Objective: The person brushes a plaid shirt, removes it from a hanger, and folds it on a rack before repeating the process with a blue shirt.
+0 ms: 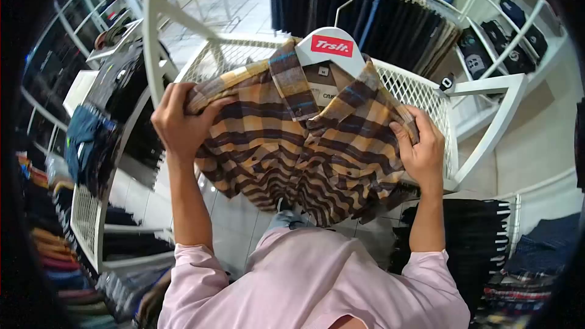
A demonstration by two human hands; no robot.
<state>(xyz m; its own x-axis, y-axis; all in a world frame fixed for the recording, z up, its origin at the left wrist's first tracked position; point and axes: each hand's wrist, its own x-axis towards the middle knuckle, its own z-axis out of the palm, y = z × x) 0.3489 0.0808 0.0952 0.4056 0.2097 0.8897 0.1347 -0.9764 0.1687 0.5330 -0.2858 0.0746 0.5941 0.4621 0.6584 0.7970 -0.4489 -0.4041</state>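
A plaid shirt (pixel 262 128) in yellow, brown and black hangs on a white hanger (pixel 311 55) with a red label and a metal hook. My left hand (pixel 183 116) grips the shirt's shoulder at the left, thumb in front and fingers behind. At the right, my right hand (pixel 420 146) pinches the other shoulder between thumb and fingers. The collar lies between the two hands, and the lower part of the shirt hangs down toward my body.
Behind the shirt stands a white mesh table (pixel 420 94). Dark trousers (pixel 378 18) hang on a rail at the back. Caps (pixel 499 42) sit on shelves at the upper right. Folded clothes (pixel 91 140) lie at the left, and black garments (pixel 463 237) are at the lower right.
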